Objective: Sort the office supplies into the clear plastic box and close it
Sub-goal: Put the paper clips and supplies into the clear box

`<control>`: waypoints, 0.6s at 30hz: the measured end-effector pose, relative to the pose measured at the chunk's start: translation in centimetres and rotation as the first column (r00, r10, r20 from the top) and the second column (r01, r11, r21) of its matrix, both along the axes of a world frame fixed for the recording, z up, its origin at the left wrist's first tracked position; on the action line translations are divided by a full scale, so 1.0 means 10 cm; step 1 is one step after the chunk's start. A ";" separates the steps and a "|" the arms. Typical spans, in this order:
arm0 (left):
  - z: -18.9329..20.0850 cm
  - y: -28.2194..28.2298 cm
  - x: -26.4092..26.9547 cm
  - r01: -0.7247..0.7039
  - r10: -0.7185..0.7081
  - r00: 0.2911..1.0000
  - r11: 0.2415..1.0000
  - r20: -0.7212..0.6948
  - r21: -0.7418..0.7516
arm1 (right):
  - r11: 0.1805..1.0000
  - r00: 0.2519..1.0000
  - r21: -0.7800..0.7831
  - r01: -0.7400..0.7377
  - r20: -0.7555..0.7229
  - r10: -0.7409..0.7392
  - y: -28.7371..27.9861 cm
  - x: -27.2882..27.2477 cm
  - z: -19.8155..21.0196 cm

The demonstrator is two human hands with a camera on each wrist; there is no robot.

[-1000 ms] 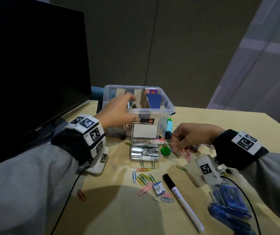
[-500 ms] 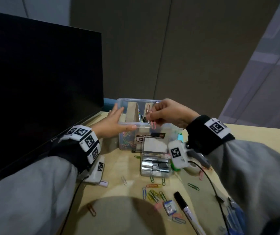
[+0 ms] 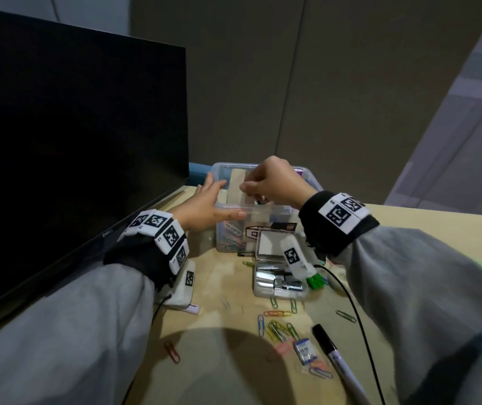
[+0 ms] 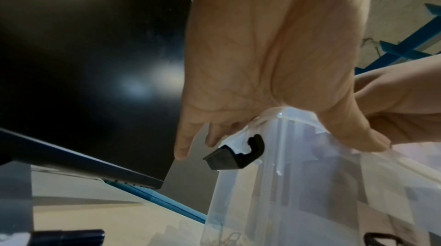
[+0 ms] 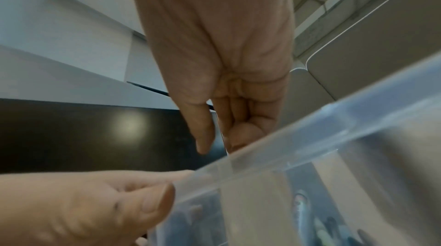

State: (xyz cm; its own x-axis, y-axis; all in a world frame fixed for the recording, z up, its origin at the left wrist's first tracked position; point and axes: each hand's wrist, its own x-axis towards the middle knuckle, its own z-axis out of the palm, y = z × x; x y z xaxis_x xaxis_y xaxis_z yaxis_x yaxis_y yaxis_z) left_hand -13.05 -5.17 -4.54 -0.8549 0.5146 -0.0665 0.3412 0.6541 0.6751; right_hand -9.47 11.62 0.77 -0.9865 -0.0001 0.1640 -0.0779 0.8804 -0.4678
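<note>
The clear plastic box (image 3: pixel 288 218) (image 4: pixel 298 184) (image 5: pixel 334 137) stands open at the back of the desk, with cardboard dividers and coloured paper clips (image 3: pixel 229 238) in its front-left part. My left hand (image 3: pixel 204 206) (image 4: pixel 262 61) rests on the box's near-left corner, fingers straight down the left side and thumb along the front rim. My right hand (image 3: pixel 274 185) (image 5: pixel 226 61) hovers over the box's middle with fingers curled. No clip shows between its thumb and fingers. Loose paper clips (image 3: pixel 277 328) lie on the desk in front.
A black monitor (image 3: pixel 73 141) stands close to the box's left. In front of the box lie an open staples case (image 3: pixel 277 279), a green piece (image 3: pixel 315 280), a black marker (image 3: pixel 336 361), a small staple packet (image 3: pixel 304 349) and a red clip (image 3: pixel 172 350). A black latch (image 4: pixel 238 154) hangs on the box's left side.
My right hand rose from the desk with a pink paper clip to above the box; that clip is no longer seen. My left hand stayed on the box's corner.
</note>
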 end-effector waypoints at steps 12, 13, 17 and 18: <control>0.03 0.03 0.08 -0.025 0.025 0.999 1.000 -0.023 -0.017 | 0.948 0.979 0.244 -0.206 0.052 0.199 0.76 1.03 -0.31; 0.04 0.03 0.10 -0.025 0.025 0.999 1.000 -0.026 -0.019 | 0.929 0.975 0.309 -0.205 0.152 0.164 0.82 1.06 -0.41; 0.05 0.05 0.10 -0.034 0.033 0.999 0.999 -0.037 -0.026 | 0.915 0.930 0.366 -0.168 0.367 0.024 0.97 1.10 -0.70; 0.05 0.05 0.09 -0.035 0.034 0.999 0.999 -0.040 -0.026 | 0.943 0.916 0.298 -0.149 0.402 0.018 0.96 1.09 -0.73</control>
State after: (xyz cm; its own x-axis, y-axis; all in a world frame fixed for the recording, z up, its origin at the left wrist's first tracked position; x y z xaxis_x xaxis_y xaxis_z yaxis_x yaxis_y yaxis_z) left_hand -12.14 -4.68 -4.05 -0.8745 0.4829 -0.0454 0.3441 0.6836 0.6437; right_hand 1.45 21.25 -6.58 -0.9644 -0.0724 -0.2542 -0.0280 0.9844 -0.1739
